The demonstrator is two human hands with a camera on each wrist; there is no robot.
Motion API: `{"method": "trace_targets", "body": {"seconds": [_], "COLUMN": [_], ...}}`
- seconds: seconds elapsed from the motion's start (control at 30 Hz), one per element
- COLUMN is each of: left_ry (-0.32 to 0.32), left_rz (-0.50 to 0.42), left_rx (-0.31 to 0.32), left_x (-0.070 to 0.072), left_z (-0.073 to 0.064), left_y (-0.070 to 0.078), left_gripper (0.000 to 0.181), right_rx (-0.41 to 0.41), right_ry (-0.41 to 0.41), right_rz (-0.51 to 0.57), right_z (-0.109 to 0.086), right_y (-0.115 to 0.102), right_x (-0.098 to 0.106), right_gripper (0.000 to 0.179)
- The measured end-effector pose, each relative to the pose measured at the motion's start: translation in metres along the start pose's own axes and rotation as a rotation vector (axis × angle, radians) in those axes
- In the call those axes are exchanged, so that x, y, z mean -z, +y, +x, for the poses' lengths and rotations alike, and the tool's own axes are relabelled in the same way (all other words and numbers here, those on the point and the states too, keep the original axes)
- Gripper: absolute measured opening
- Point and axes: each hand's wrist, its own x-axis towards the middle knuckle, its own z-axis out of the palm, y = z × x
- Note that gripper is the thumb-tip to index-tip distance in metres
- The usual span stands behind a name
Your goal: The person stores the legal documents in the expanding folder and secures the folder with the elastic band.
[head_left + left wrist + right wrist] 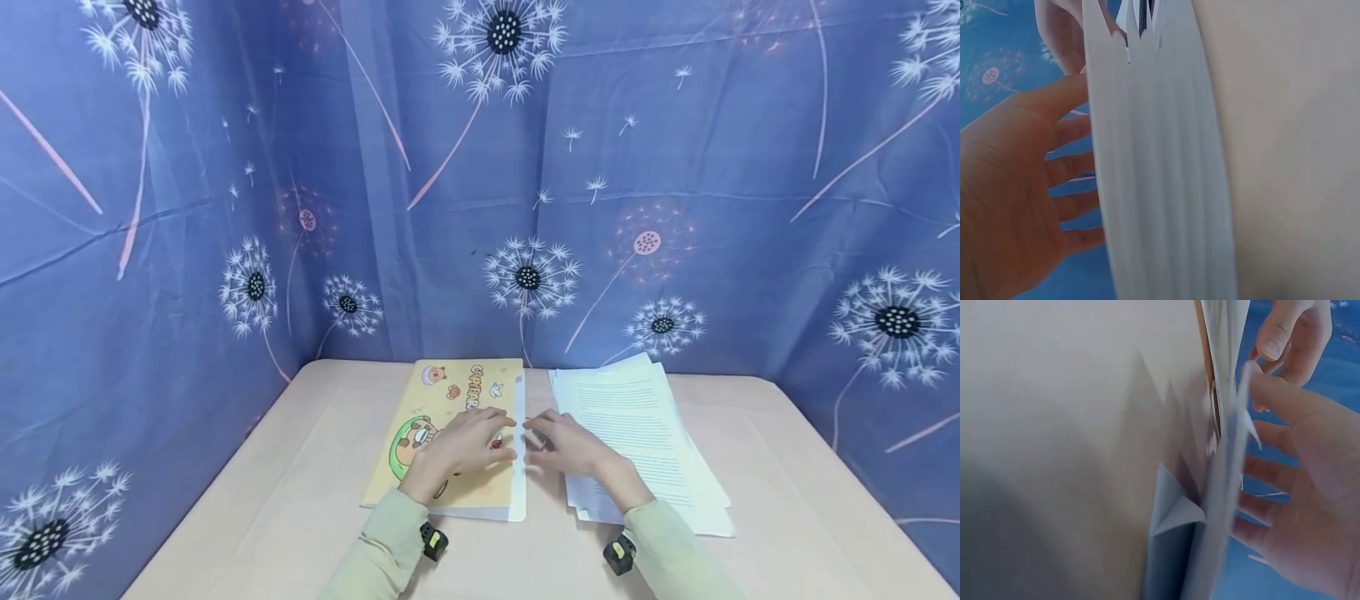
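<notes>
A yellow folder (448, 392) with cartoon capybaras on its cover lies on the table, a pale strip along its right edge. My left hand (467, 442) is over its right half, the fingertips near that strip. In the left wrist view the left hand (1016, 181) has its fingers spread behind a pale, layered edge (1160, 162). Facing it across a narrow gap, my right hand (566, 446) overlaps the left side of a stack of printed papers (637, 425). The right wrist view shows the right hand (1316, 481) with fingers extended behind pale sheet edges (1225, 469).
The beige table (300, 467) extends to both sides and in front of the folder and papers. A blue curtain (465, 167) printed with dandelions hangs behind and along the sides. Small black devices (433, 542) sit at both sleeve cuffs.
</notes>
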Motion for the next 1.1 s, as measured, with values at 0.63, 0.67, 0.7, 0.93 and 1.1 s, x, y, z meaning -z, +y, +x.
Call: {"method": "trace_targets", "body": {"seconds": [0.63,0.67,0.7,0.93,1.1], "left_ry": [-0.092,-0.097,-0.102,-0.119,-0.122], "left_rz": [-0.056,-0.051,-0.044,-0.008,-0.015], "left_rx": [0.036,0.043,0.045,0.028,0.035], "left_x": [-0.004,-0.004,-0.004,-0.001,-0.001], "left_z": [-0.007,-0.008,-0.009,-0.011,-0.01], "left_y": [0.011,0.012,0.012,0.014,0.013], "left_gripper": [0.071,0.072,0.073,0.074,0.069], "right_rx": [-0.101,-0.103,-0.106,-0.105,-0.11], "right_ry": [-0.055,-0.053,-0.053,-0.053,-0.057], "right_rz": [-0.093,-0.093,-0.095,-0.098,-0.1], "right_z": [-0.001,-0.001,-0.001,0.0,0.0], "right_y": [-0.009,-0.009,-0.009,-0.01,-0.01], "right_x": [-0.011,-0.011,-0.011,-0.011,-0.011], "right_gripper": [0.064,0.064,0.065,0.066,0.069]}}
